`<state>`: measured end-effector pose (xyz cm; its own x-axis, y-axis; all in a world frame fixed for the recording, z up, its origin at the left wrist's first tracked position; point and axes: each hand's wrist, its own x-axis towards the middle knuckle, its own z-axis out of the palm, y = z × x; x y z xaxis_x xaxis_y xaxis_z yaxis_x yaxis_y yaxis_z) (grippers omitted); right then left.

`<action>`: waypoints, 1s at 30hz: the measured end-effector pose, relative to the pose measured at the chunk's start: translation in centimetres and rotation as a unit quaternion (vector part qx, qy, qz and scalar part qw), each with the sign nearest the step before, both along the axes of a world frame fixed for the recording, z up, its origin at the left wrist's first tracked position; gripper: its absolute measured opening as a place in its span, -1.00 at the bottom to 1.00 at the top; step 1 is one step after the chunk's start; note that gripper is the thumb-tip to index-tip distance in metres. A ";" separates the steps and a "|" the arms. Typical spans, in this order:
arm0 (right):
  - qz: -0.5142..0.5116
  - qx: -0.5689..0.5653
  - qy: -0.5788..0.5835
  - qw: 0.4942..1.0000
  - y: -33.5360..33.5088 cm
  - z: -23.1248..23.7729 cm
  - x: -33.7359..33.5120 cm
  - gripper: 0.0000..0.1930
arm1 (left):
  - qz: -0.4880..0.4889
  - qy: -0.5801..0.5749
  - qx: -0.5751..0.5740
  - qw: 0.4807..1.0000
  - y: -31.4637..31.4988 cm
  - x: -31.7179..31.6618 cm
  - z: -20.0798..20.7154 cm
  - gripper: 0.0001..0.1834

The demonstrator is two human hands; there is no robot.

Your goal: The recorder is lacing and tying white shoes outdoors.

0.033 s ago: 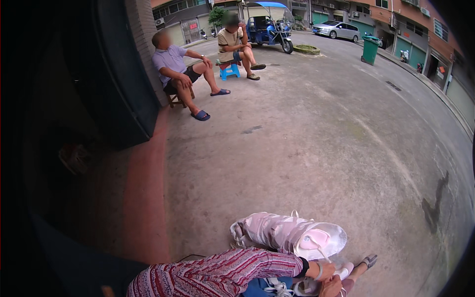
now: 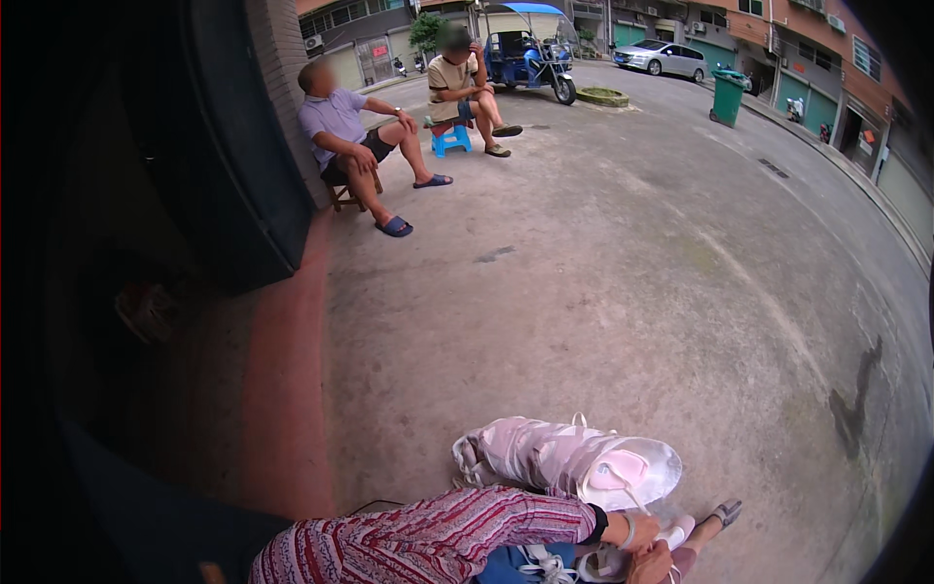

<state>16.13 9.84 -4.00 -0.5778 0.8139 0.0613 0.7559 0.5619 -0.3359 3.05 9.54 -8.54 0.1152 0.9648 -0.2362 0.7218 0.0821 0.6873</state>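
Note:
At the bottom right, my left hand [image 2: 639, 531] reaches in from a red-and-white striped sleeve with a black cuff and a bracelet. Its fingers are closed at a pale pink-and-white shoe [image 2: 676, 532]. My right hand [image 2: 650, 563] is bent close beneath it, fingertips pinched together; what lies between them is hidden. A thin white strand shows by the right hand. White shoelaces [image 2: 545, 562] lie bunched on blue cloth at my lap. Just beyond my forearm, a clear plastic bag [image 2: 555, 450] of pale pink shoe pieces rests on the ground, its mouth toward the right.
My foot in a grey shoe [image 2: 727, 512] stands right of the hands. A dark door [image 2: 224, 146] and red step edge [image 2: 287, 389] are at left. Two people sit on low stools farther off. Beyond are a blue three-wheeler [image 2: 530, 54], a green bin [image 2: 728, 97] and a silver car [image 2: 662, 60].

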 end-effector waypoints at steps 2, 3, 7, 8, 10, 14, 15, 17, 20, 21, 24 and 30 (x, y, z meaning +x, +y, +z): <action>-0.008 -0.003 -0.002 1.000 -0.2 0.5 -0.4 -0.70 | -0.023 0.003 -0.025 0.999 0.5 -0.9 1.3 -0.81; -0.011 -0.004 -0.004 1.000 -0.3 0.7 -0.6 -0.70 | -0.043 0.006 -0.048 0.998 0.6 -1.2 1.6 -0.80; -0.010 -0.005 -0.005 1.000 -0.6 1.2 -1.4 -0.70 | -0.063 0.016 0.010 0.998 0.5 -1.6 0.0 -0.73; -0.014 0.007 -0.002 1.000 -0.5 1.2 -1.6 -0.71 | -0.061 -0.010 0.030 0.998 0.4 -1.8 0.4 -0.70; -0.009 0.016 0.004 1.000 -0.6 1.0 -1.5 -0.71 | -0.049 -0.034 0.048 0.997 0.0 -1.8 0.7 -0.66; -0.006 0.022 -0.020 1.000 -1.0 1.4 -0.9 -0.74 | -0.071 -0.061 0.105 0.990 -0.4 -1.3 -0.2 -0.67; 0.010 0.010 -0.012 1.000 -1.0 1.5 -0.7 -0.75 | -0.065 -0.061 0.132 0.987 -0.5 -1.3 -0.3 -0.68; 0.024 0.007 -0.021 0.999 -0.6 0.9 -0.1 -0.76 | -0.040 -0.050 0.113 0.992 -0.6 -0.8 -0.3 -0.69; 0.057 0.021 0.013 0.998 -0.2 0.1 0.7 -0.79 | 0.002 -0.061 0.081 0.995 -1.1 -1.1 2.1 -0.71; 0.079 0.038 0.056 0.995 -0.2 0.2 0.6 -0.79 | 0.023 -0.081 0.068 0.994 -1.3 -1.6 2.9 -0.72; 0.108 -0.004 -0.028 0.994 -0.4 1.7 0.5 -0.78 | 0.010 -0.072 0.140 0.988 -1.5 -1.9 2.3 -0.72; 0.144 -0.096 0.069 0.982 -1.0 3.2 2.6 -0.76 | -0.008 -0.070 0.021 0.997 -1.0 -2.9 5.4 -0.61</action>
<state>18.68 8.82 -0.82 -0.7830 0.6218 0.0168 0.5140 0.6620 -0.5455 0.16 8.53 -3.18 0.1593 0.9713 -0.1766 0.6190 0.0411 0.7843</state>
